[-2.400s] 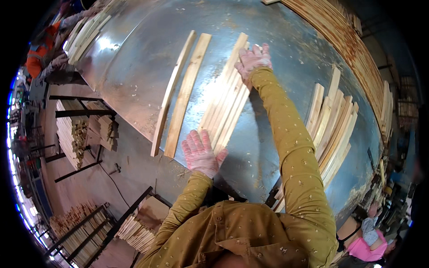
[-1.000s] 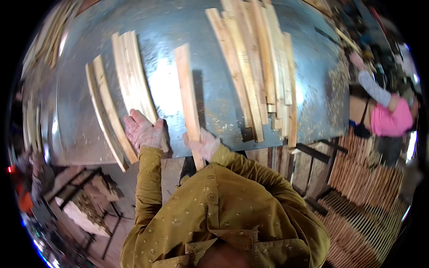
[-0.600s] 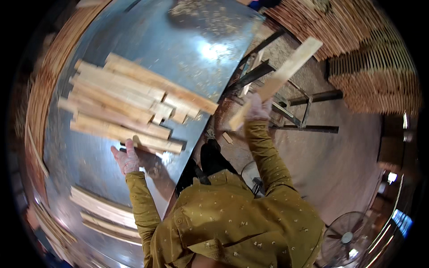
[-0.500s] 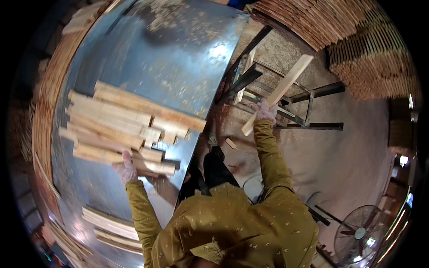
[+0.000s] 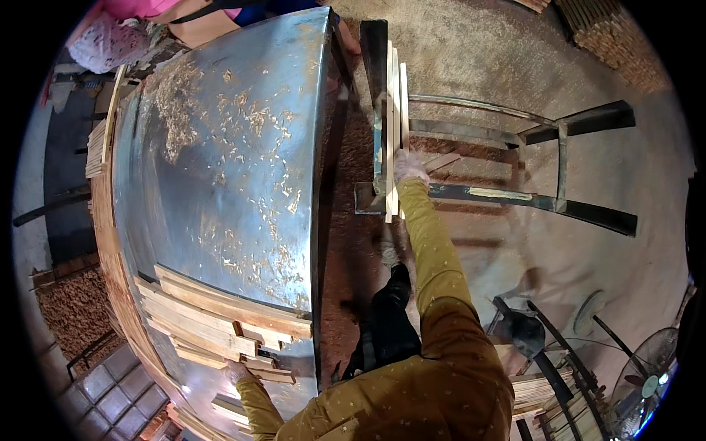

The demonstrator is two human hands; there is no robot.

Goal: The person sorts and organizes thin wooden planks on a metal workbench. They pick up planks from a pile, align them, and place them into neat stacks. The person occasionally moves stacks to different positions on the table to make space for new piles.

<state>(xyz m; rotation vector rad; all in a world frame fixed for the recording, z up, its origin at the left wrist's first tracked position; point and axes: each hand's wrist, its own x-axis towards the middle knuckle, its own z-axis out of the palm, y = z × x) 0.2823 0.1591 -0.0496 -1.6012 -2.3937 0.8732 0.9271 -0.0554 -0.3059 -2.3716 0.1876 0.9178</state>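
My right hand (image 5: 410,167), in a pale glove, is closed on a wooden strip (image 5: 404,99). That strip stands on edge beside other light strips (image 5: 391,140) on the dark metal rack (image 5: 478,192), right of the table. My left hand (image 5: 235,373) is at the near edge of a loose row of wooden strips (image 5: 228,300) on the metal table (image 5: 220,162). It touches the nearest strips, but its fingers are small and blurred, so their grip is unclear. The strips lie side by side with uneven ends.
Wood shavings (image 5: 176,99) are scattered over the table's far part. At the far left edge is another person's pink clothing (image 5: 140,9). A standing fan (image 5: 649,386) is at the lower right, near more stacked strips (image 5: 540,393). Stacked wood (image 5: 621,48) stands at the far right.
My right hand has carried its strip left, from tilted in the air to beside the strips on the rack. My left hand stays by the row. The view has turned and shifted.
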